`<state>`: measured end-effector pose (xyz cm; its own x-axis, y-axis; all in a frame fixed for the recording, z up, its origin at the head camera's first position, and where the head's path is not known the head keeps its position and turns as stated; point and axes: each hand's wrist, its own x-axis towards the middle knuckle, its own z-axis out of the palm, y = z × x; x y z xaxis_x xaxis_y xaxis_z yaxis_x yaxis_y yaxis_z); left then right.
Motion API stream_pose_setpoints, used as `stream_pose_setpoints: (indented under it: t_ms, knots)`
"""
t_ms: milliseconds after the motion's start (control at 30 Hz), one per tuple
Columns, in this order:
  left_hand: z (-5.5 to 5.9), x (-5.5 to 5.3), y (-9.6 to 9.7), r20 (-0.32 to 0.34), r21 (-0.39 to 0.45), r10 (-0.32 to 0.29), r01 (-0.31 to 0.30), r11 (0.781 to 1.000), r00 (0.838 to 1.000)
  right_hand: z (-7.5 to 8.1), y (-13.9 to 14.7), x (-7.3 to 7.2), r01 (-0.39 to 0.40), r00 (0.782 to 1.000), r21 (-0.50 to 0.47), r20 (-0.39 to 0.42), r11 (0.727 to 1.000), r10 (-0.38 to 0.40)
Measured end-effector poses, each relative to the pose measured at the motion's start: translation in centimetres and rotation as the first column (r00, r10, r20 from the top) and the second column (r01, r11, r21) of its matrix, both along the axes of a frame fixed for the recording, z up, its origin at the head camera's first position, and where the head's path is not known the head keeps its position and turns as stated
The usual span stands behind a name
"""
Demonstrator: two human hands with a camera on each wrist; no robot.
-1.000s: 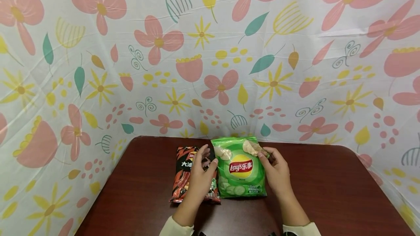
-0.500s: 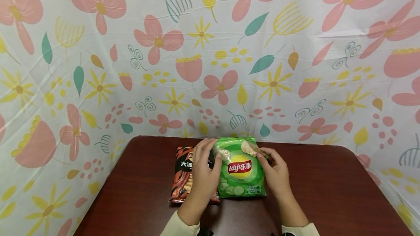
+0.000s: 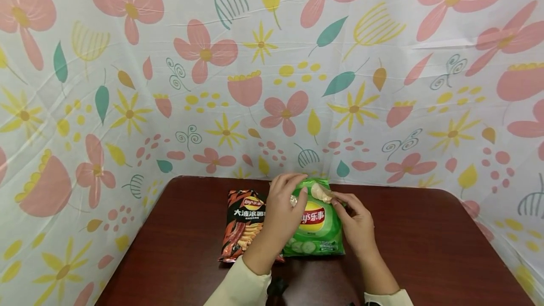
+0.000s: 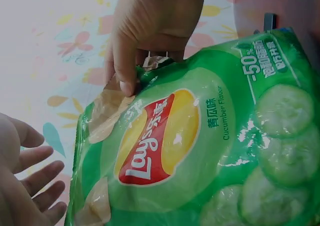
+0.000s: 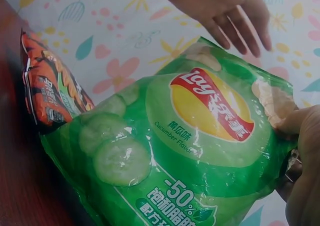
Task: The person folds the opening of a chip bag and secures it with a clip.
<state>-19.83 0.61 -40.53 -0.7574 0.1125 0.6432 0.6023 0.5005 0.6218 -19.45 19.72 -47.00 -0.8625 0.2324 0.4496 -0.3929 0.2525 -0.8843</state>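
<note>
A green cucumber-flavour bag of Lay's potato chips (image 3: 314,235) lies face up, its top edge toward the wall. My right hand (image 3: 356,223) pinches the bag's upper right edge between thumb and fingers. By those fingers, a crumpled silvery bit of the edge (image 5: 294,166) shows in the right wrist view. Over the bag's upper left part, my left hand (image 3: 284,204) is held with its fingers loosely extended. In the left wrist view the left hand (image 4: 30,176) is beside the bag's top end, nothing in its grasp.
A black and red bag of Lay's chips (image 3: 244,225) lies just left of the green one, partly covered by the left forearm. Both are on a dark reddish-brown table (image 3: 425,240). A flower-print cloth (image 3: 204,122) hangs behind the table and along its sides.
My left hand has moved right and away from me, from over the black and red bag to over the green bag's upper left. My right hand keeps its pinch, almost unmoved.
</note>
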Motion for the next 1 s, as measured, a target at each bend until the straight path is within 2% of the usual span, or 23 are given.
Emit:
stream_pose_setpoints:
  t_ms: [133,233,367,533,667,800,1000]
  knots:
    - [0.2,-0.5,0.7,-0.057,-0.090,0.028,-0.033,0.995,0.998,0.6,-0.3,0.5,0.000,1.000,0.040,-0.023,0.999,0.001]
    - [0.4,-0.7,1.0,-0.087,-0.175,0.044,-0.058,0.983,0.995,1.5,-0.5,1.1,-0.016,0.998,0.068,-0.067,0.998,0.020]
    - [0.7,-0.7,1.3,-0.102,-0.258,0.060,-0.085,0.962,0.993,2.6,-0.8,1.8,-0.032,0.991,0.116,-0.122,0.993,0.046]
    - [0.9,-0.9,1.6,-0.085,-0.317,0.048,-0.073,0.946,0.995,2.8,-0.9,2.0,-0.036,0.981,0.139,-0.186,0.990,0.061]
    - [1.0,-1.0,1.7,-0.053,-0.343,0.032,-0.048,0.938,0.998,2.8,-1.0,2.0,-0.028,0.977,0.160,-0.207,0.987,0.061]
    - [1.1,-1.0,1.7,-0.032,-0.326,0.027,-0.036,0.945,0.999,2.9,-1.1,2.1,-0.017,0.978,0.177,-0.204,0.984,0.053]
    - [1.2,-0.9,1.6,-0.040,-0.318,0.054,-0.065,0.946,0.998,3.1,-1.2,2.2,-0.017,0.984,0.193,-0.169,0.981,0.050]
